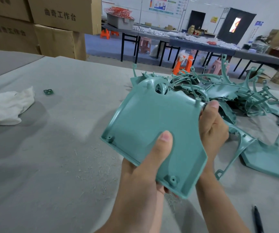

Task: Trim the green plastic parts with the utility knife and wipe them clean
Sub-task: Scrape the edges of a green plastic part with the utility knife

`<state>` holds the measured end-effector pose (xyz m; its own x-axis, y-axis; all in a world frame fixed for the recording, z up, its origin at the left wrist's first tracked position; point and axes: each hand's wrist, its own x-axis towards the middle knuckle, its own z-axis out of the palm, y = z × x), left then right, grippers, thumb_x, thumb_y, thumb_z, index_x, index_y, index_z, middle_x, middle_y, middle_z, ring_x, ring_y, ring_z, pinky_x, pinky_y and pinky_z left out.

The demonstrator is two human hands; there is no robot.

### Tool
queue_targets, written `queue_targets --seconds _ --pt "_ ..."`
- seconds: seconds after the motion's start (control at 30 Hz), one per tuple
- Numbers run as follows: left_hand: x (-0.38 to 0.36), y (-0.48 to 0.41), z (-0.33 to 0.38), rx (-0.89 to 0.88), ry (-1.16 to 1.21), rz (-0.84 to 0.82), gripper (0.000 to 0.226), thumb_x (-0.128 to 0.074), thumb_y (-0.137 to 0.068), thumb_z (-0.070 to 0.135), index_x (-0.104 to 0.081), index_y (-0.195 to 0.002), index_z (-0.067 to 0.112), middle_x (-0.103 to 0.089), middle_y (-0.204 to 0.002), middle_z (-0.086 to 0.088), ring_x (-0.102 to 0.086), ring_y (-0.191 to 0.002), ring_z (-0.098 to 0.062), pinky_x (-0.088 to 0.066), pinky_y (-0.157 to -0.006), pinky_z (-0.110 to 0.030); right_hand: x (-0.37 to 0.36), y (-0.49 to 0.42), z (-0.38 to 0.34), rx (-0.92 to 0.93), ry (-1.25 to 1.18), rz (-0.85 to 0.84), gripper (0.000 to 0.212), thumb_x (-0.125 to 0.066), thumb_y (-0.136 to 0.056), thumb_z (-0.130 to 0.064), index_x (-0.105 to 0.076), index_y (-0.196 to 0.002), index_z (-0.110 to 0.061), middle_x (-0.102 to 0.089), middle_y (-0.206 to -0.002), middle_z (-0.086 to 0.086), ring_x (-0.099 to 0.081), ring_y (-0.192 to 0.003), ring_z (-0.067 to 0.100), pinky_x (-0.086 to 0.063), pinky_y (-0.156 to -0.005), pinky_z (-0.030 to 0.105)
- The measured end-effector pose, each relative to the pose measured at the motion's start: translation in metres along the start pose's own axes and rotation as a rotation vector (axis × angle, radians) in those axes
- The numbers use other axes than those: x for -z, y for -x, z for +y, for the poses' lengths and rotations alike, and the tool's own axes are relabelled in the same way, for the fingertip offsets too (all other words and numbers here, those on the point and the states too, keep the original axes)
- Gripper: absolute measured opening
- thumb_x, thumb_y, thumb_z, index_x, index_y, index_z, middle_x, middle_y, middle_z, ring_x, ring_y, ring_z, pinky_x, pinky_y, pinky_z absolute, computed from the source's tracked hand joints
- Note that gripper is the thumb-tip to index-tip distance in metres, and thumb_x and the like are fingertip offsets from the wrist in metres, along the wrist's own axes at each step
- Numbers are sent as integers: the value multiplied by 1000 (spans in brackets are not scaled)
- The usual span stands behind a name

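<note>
Green plastic panel (pixel 145 118) gripped by 2 hands, left hand (pixel 145 170) and right hand (pixel 213 130); 1 white cloth (pixel 9 106) lies apart.

Of our left hand (pixel 145 179) and right hand (pixel 212 130) we see mainly the thumbs on the flat teal-green moulded plastic panel (pixel 148 128). The other fingers lie mostly hidden behind it, as does its far face. Below and right of the grip, a slim black pen-like tool (pixel 258 219) is cut off by the bottom edge, so we cannot tell what it is. Far left of the grip, the crumpled white cloth (pixel 7 106) runs off the frame. The small dark green square piece (pixel 48 91) near it is too small to make out.
</note>
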<state>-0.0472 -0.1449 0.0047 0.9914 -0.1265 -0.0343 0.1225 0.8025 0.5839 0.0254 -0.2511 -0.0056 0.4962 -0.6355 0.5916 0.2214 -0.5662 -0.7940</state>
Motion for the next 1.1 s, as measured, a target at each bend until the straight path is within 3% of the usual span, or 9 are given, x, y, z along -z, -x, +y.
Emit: queue_targets --seconds 0.07,0.2,0.3,0.47,0.57,0.73,0.83,0.93,1.1 --pt "1 0 0 -35 -52 -14 50 -69 -65 17 -67 -114 26 -74 -105 -1 -72 -91 -19 -60 -69 -35 5 -7 0 15 -42 -17 49 -28 -102 -36 -22 -56 -19 -24 -46 -3 -29 -44 7 -21 -47 24" --pt "7 -12 7 -136 -163 -75 42 -70 -69 21 -69 -110 31 -72 -110 3 -69 -100 -16 -57 -80 -36 8 -7 -6 -23 -260 -222 58 -31 -103 -45 -21 -52 -19 -27 -46 -8 -21 -46 7 -15 -47 27" --pt "12 -22 16 -277 -280 -59 40 -80 -69 21 -72 -105 37 -71 -113 8 -67 -105 -11 -54 -86 -31 14 -10 -8 -117 -359 -447 69 -27 -97 -62 -34 -55 -7 -32 -51 0 -26 -48 10 -19 -46 26" --pt "26 -43 32 -317 -339 10 52 -77 -68 30 -60 -117 32 -70 -113 13 -66 -106 -8 -47 -94 -38 21 -15 -11 -397 -621 -992 77 -17 -77 -84 -46 -57 -15 -32 -46 -2 -23 -40 12 -23 -43 22" --pt "30 -49 40 -346 -376 6 52 -75 -69 31 -60 -118 31 -69 -115 12 -65 -108 -9 -47 -96 -39 23 -13 -10 -508 -659 -1158 80 -22 -69 -87 -55 -66 -14 -36 -49 0 -24 -38 9 -25 -40 20" --pt "35 -54 46 -385 -387 -2 44 -81 -65 36 -66 -106 42 -68 -116 13 -64 -111 -10 -46 -97 -44 22 -9 -17 -496 -712 -1131 77 -58 -56 -91 -60 -77 -17 -39 -57 -2 -25 -39 7 -25 -39 18" --pt "36 -54 47 -408 -432 -39 38 -80 -70 32 -68 -104 44 -68 -117 12 -64 -111 -12 -49 -96 -43 21 -6 -23 -387 -660 -1013 39 -82 -67 -57 -70 -79 -21 -35 -57 -3 -24 -41 8 -23 -40 18" --pt "34 -52 47 -438 -503 -113 29 -71 -78 24 -71 -102 42 -71 -113 8 -66 -107 -14 -54 -89 -34 21 -2 -26 -368 -659 -965 7 -78 -72 -21 -74 -77 -21 -31 -54 -1 -22 -41 10 -21 -41 20" --pt "34 -50 50 -365 -543 -211 29 -67 -81 19 -72 -104 36 -71 -113 4 -66 -107 -17 -55 -89 -33 21 -3 -24 -426 -737 -998 19 -71 -72 -16 -61 -57 -21 -24 -56 3 -23 -41 9 -22 -42 20"
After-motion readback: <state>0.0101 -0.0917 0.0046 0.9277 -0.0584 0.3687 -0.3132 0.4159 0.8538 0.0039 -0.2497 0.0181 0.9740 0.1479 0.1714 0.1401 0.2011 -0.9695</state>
